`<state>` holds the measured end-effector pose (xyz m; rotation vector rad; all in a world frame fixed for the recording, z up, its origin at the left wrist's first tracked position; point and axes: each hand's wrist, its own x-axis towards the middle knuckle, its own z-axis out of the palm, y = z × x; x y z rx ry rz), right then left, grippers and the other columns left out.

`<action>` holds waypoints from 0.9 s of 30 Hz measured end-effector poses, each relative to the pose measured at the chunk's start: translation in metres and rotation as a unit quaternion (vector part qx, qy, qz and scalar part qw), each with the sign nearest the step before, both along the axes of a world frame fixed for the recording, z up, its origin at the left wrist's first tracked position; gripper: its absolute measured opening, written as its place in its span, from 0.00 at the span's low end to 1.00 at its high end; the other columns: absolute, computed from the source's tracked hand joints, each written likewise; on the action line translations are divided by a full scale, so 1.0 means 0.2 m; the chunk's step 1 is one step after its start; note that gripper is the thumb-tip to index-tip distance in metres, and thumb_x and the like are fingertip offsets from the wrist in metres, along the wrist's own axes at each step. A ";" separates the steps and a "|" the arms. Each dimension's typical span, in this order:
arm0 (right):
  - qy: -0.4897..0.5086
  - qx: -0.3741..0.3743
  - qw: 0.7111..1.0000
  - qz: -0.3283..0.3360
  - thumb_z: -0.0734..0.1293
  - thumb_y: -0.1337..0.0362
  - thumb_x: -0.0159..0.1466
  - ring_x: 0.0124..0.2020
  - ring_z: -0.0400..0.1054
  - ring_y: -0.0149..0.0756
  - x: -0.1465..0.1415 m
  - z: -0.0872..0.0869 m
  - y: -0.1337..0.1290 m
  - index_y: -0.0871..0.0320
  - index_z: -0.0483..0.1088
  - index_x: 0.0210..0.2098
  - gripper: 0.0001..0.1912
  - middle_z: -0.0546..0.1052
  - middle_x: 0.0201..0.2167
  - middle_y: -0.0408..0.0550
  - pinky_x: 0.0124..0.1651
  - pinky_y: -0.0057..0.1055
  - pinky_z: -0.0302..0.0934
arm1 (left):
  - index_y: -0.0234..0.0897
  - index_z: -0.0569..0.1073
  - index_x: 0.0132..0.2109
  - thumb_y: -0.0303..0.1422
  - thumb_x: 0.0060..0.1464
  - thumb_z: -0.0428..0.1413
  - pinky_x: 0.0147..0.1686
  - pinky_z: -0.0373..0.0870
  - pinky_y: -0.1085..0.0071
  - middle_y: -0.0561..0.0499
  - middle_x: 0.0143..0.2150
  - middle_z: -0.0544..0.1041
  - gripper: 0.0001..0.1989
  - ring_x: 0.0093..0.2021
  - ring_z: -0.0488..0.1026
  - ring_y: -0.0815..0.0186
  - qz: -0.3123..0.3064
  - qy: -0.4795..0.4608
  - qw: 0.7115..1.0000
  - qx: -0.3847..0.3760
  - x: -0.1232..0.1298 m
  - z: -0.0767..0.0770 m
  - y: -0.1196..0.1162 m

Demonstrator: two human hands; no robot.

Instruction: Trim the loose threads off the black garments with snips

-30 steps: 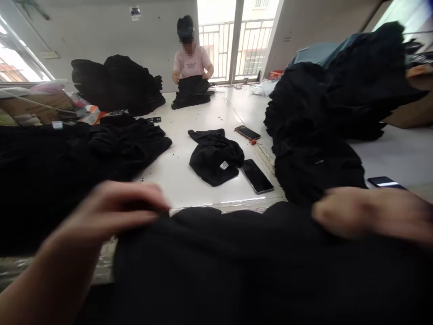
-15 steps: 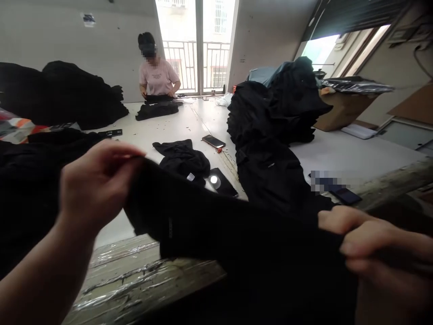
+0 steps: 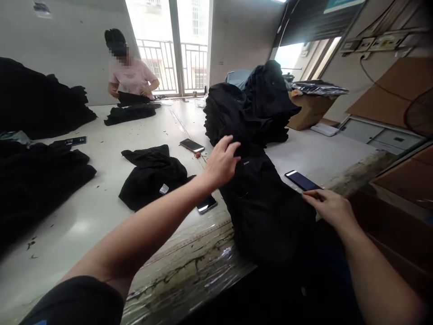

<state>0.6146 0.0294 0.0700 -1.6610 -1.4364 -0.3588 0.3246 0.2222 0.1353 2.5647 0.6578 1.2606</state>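
While the garment [image 3: 267,216] ran lengthwise from the pile [image 3: 226,106] to the table's [image 3: 108,174] near edge, the left hand [image 3: 221,162] spread loosely by its far part, the right hand [image 3: 328,205], nearer that edge, touching it, pinch unclear.

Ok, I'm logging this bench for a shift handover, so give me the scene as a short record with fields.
Left hand: open, at the black garment; contact unclear
Right hand: at the black garment's right edge, near a phone; grip unclear
Behind: stack of black clothes
Left: crumpled bundle, white tag
Far side: person in pink with black cloth
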 end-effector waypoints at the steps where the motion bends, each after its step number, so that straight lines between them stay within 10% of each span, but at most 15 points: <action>1: -0.025 -0.014 0.999 -0.029 0.73 0.65 0.51 0.22 0.66 0.38 -0.02 0.01 0.01 0.52 0.75 0.25 0.02 0.74 0.23 0.47 0.25 0.35 0.57 | 0.35 0.66 0.52 0.27 0.56 0.52 0.60 0.58 0.49 0.38 0.60 0.63 0.16 0.64 0.55 0.50 -0.004 0.003 1.000 0.012 -0.05 -0.07 -0.08; 4: -0.086 -0.036 0.990 -0.108 0.65 0.63 0.61 0.39 0.70 0.47 -0.18 0.13 0.09 0.53 0.75 0.33 0.06 0.76 0.38 0.53 0.41 0.42 0.62 | 0.36 0.69 0.49 0.31 0.58 0.52 0.57 0.62 0.50 0.38 0.57 0.67 0.13 0.61 0.59 0.51 -0.054 0.013 0.998 0.015 -0.19 -0.23 -0.33; 9: -0.095 -0.095 0.987 0.083 0.62 0.66 0.63 0.46 0.70 0.41 -0.51 0.29 0.46 0.54 0.74 0.38 0.09 0.75 0.43 0.48 0.50 0.37 0.64 | 0.40 0.73 0.41 0.29 0.60 0.49 0.40 0.71 0.66 0.46 0.39 0.74 0.08 0.41 0.71 0.63 -0.044 -0.063 0.992 -0.105 -0.25 -0.37 -0.48; 14: -0.111 -0.205 0.972 0.041 0.61 0.62 0.64 0.47 0.68 0.43 -0.57 0.15 0.83 0.54 0.72 0.48 0.14 0.69 0.53 0.49 0.47 0.37 0.65 | 0.40 0.75 0.37 0.37 0.56 0.54 0.35 0.69 0.65 0.46 0.37 0.72 0.08 0.39 0.71 0.59 0.052 0.095 0.981 -0.161 -0.04 -0.38 -0.35; 19: -0.116 -0.235 0.965 0.025 0.58 0.60 0.66 0.48 0.67 0.43 -0.51 -0.04 0.91 0.51 0.72 0.49 0.15 0.67 0.55 0.48 0.42 0.34 0.66 | 0.38 0.72 0.31 0.32 0.57 0.52 0.33 0.68 0.66 0.46 0.34 0.73 0.08 0.38 0.71 0.59 0.030 0.171 0.968 -0.180 -0.01 -0.35 -0.37; 23: -0.103 -0.226 0.969 0.015 0.58 0.59 0.66 0.50 0.66 0.42 -0.48 -0.10 0.92 0.49 0.72 0.49 0.16 0.66 0.56 0.45 0.43 0.33 0.66 | 0.38 0.67 0.32 0.32 0.59 0.47 0.31 0.66 0.70 0.48 0.31 0.72 0.08 0.31 0.70 0.66 -0.163 0.059 0.967 -0.188 -0.23 -0.31 -0.65; 27: -0.094 -0.214 0.972 0.015 0.60 0.59 0.65 0.49 0.66 0.42 -0.47 -0.12 0.94 0.48 0.72 0.48 0.15 0.67 0.56 0.44 0.42 0.34 0.66 | 0.39 0.66 0.30 0.32 0.60 0.47 0.27 0.65 0.74 0.52 0.29 0.73 0.10 0.29 0.70 0.70 -0.421 0.081 0.899 -0.091 -0.37 -0.36 -0.94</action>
